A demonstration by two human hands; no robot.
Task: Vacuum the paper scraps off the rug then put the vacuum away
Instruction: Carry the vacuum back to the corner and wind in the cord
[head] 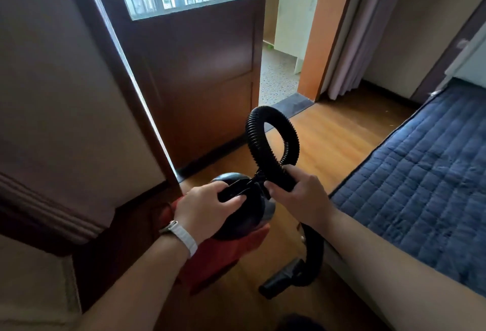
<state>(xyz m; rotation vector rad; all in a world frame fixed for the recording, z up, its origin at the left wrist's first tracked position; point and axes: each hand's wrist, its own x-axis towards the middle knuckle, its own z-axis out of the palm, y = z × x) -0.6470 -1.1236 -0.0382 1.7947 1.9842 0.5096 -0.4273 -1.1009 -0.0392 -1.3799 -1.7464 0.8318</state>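
A small red and black vacuum (231,251) is held above the wooden floor near the door. My left hand (205,209), with a white watch on the wrist, grips the black handle on top of the vacuum body. My right hand (299,196) is closed around the black ribbed hose (273,136), which curls up in a loop above both hands. The hose runs on down below my right hand to a black nozzle (284,278) hanging near the floor. A quilted blue rug (420,188) lies at the right. No paper scraps are visible on it.
A dark brown door (189,80) with a window stands open straight ahead, with a speckled floor beyond it. A wall and dark skirting (52,120) fill the left. Bare wooden floor (342,136) lies between door and rug. Pale curtains (368,28) hang at the back right.
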